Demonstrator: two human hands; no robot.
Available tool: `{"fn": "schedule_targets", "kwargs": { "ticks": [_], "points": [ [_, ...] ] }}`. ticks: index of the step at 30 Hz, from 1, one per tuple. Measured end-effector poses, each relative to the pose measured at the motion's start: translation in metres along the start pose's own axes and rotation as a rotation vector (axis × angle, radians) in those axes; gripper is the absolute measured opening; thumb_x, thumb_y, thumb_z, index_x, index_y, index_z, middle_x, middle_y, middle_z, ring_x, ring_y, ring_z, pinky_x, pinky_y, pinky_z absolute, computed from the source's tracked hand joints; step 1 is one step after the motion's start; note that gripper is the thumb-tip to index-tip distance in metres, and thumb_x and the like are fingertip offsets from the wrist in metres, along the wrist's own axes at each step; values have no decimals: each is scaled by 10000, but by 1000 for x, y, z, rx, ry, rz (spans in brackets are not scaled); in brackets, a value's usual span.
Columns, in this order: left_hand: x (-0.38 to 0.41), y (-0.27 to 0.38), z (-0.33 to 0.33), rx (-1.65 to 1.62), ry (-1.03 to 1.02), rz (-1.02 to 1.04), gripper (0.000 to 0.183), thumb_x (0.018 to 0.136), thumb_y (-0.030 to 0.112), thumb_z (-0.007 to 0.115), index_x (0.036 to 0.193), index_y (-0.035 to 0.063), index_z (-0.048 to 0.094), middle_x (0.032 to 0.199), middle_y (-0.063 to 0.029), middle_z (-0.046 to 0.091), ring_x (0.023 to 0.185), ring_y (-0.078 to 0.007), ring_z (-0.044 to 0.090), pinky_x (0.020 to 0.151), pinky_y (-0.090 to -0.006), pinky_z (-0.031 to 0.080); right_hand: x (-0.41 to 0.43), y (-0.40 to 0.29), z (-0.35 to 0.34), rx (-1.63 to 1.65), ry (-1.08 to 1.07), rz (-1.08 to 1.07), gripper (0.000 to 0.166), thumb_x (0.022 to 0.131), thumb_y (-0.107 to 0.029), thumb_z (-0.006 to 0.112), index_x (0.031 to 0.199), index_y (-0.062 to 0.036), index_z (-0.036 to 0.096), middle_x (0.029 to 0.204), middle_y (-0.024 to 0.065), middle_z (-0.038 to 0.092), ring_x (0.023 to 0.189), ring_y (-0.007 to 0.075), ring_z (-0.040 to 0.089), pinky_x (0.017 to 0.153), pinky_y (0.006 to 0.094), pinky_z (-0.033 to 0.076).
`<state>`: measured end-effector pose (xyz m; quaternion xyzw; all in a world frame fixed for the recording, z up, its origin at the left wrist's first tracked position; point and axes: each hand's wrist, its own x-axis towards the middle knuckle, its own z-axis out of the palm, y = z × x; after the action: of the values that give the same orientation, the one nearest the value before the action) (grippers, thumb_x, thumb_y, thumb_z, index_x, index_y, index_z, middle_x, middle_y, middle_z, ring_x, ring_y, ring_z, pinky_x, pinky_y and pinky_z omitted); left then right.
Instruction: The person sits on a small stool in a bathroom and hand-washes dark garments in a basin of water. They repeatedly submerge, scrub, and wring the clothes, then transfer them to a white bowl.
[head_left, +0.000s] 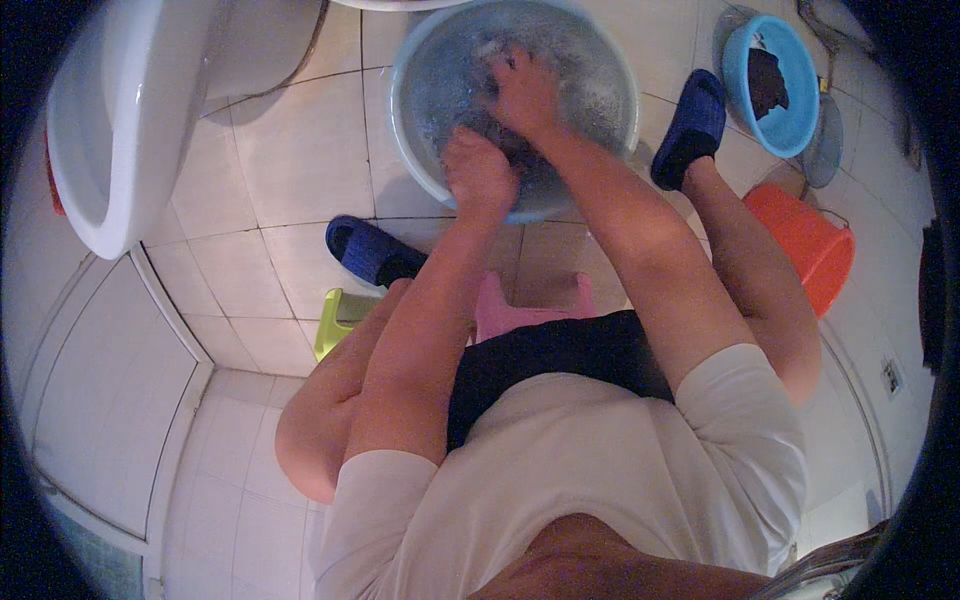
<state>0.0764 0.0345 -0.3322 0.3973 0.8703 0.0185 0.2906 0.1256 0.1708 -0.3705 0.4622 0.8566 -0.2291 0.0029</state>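
Observation:
A large light-blue basin (634, 124) stands on the floor before me, holding cloudy water with suds. Both my hands are down in it. My left hand (481, 169), near the basin's front wall, is closed in a fist on a dark wet cloth (517, 146). Farther back, my right hand (525, 94) has its fingers curled over another part of the dark fabric. Water and blur hide the cloth's full shape and most of my fingertips.
A smaller blue basin (808, 90) with dark fabric (766, 84) inside stands at the right. Below it is an orange-red bucket (806, 240). A pink plastic stool (499, 311) is under me, a green stool (328, 326) at left. A white toilet or sink (124, 172) rises at upper left.

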Motion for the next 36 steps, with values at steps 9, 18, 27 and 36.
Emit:
{"fn": "schedule_targets", "kwargs": {
  "ticks": [9, 18, 27, 36],
  "points": [
    [42, -31, 82, 13, -76, 86, 820, 778, 431, 784, 1440, 61, 470, 1374, -254, 571, 1266, -441, 560, 1073, -520, 450, 17, -10, -44, 531, -253, 166, 441, 773, -466, 813, 989, -86, 755, 1166, 194, 665, 1098, 372, 609, 1018, 466, 466],
    [56, -17, 67, -110, -210, 125, 578, 964, 372, 581, 1461, 91, 491, 1430, -194, 551, 1274, -396, 562, 1109, -530, 410, -40, 4, 34, 50, 75, -32, 508, 832, -514, 750, 1202, -168, 725, 1355, 193, 593, 1294, 442, 481, 1101, 590, 375],
    [53, -17, 101, 69, -208, 49, 695, 937, 397, 623, 1504, 37, 440, 1555, -243, 390, 1438, -392, 381, 1190, -561, 286, 65, 10, 10, 215, -276, 236, 496, 846, -459, 738, 1235, -152, 713, 1194, 181, 699, 1154, 342, 639, 1044, 508, 456],
    [59, -17, 101, -364, 68, 266, 660, 958, 364, 582, 1526, 76, 407, 1558, -215, 421, 1438, -387, 400, 1222, -546, 253, -52, 7, -18, 34, -63, -286, 398, 833, -482, 716, 1202, -338, 755, 1462, 162, 505, 1314, 435, 425, 1118, 630, 297]
  ]
}}
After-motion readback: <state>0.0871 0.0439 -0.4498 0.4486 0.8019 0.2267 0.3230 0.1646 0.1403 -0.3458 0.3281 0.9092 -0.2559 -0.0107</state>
